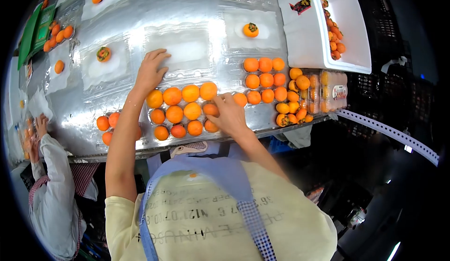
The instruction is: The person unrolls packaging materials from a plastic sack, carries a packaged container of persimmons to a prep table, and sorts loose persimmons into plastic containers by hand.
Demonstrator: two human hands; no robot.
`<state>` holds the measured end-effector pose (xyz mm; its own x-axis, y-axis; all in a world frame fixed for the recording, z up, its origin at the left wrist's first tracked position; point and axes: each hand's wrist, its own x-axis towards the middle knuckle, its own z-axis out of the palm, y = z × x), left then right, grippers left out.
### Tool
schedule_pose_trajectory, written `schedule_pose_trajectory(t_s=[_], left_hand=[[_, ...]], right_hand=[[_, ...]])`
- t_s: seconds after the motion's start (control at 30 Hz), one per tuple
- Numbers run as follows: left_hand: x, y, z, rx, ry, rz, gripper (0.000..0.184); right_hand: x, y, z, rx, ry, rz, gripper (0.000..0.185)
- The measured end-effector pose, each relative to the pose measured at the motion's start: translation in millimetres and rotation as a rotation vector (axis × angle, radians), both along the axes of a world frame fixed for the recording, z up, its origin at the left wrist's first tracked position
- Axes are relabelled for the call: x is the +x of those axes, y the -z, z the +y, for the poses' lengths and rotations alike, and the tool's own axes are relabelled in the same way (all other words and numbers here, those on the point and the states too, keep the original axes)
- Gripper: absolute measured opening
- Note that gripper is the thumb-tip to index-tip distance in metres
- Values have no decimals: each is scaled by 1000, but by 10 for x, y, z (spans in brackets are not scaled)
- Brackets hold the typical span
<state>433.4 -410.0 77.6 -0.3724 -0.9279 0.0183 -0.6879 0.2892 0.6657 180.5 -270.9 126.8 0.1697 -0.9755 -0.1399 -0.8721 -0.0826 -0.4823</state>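
Note:
Several orange persimmons (174, 114) sit in rows in a clear plastic tray near the metal table's front edge. My right hand (229, 115) is at the right side of these rows, its curled fingers touching a fruit there; how firmly it holds the fruit is hard to tell. Beyond the rows, my left hand (151, 69) rests with fingers apart at the edge of a clear lid lined with a white sheet (180, 48), nothing in its grasp. To the right, more persimmons (266, 80) stand in rows, with a looser group (293, 104) beside them.
A white foam box (300, 36) holding persimmons lies at the back right. Stacked clear packs (333, 91) stand at the right edge. Single fruits lie on lined lids (234, 19) farther back. At the far left are a co-worker's hands (41, 125) and a green crate (30, 36).

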Motion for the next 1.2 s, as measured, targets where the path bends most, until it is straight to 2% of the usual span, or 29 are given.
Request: schedule_pose_trajectory(t_s=[0.13, 0.23, 0.33, 0.4, 0.53, 0.63, 0.77, 0.83, 0.93, 1.03, 1.07, 1.1, 1.13, 1.17, 1.2], left_hand=[[-15, 9, -4, -51, 2, 4, 40], [-11, 23, -9, -47, 4, 9, 41], [-16, 16, -13, -54, 14, 2, 42], [-11, 24, -19, -54, 34, 4, 42], [-34, -35, 8, -36, 47, -4, 43], [34, 71, 16, -72, 76, -31, 47], [96, 75, 15, -36, 95, -1, 46], [95, 55, 11, 5, 89, 12, 44], [60, -68, 21, -92, 51, -9, 35], [17, -264, 128, -181, -71, 112, 28], [0, -345, 190, -165, -111, 151, 26], [-10, -429, 277, -148, -152, 188, 23], [3, -473, 365, -131, -194, 225, 21], [33, -477, 456, -87, -239, 273, 20], [68, -477, 559, -43, -285, 319, 19]], right_hand=[[-30, -11, -3, -19, -65, 6, 44], [-104, -306, -159, 253, 101, -272, 43], [-28, -496, -398, 202, 185, -510, 44], [135, -375, -619, 95, 218, -633, 44], [604, 158, -1179, 49, 393, -807, 50], [861, 493, -1454, 28, 419, -788, 50], [950, 631, -1579, 7, 327, -459, 50], [894, 457, -1562, 56, 250, -330, 49], [748, 202, -1465, 37, 273, -211, 50], [324, 12, -1253, -67, 285, -465, 45], [116, -86, -1167, -2, 340, -543, 42], [-119, -122, -1072, -101, 386, -574, 35], [-360, 61, -1056, -152, 450, -610, 30], [-638, -66, -1014, -315, 444, -393, 28], [-894, -202, -976, -267, 497, -270, 28]])
